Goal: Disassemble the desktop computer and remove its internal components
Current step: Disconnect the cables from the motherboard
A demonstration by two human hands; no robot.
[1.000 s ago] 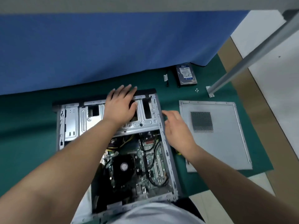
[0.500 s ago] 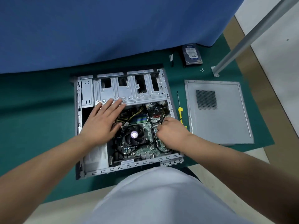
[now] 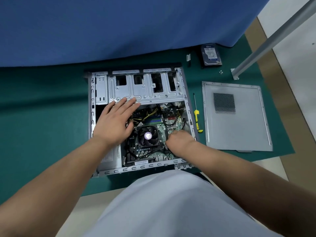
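Bystanders around the work area

A blue cloth (image 3: pixel 119 28) is hanging along the far edge of the green mat (image 3: pixel 42 103) that is covering the surface. A grey metal pole (image 3: pixel 273 36) is slanting down at the right, its foot bracket (image 3: pixel 234 74) resting on the mat. Pale floor tiles (image 3: pixel 297 53) are showing beyond a tan strip (image 3: pixel 280 93).
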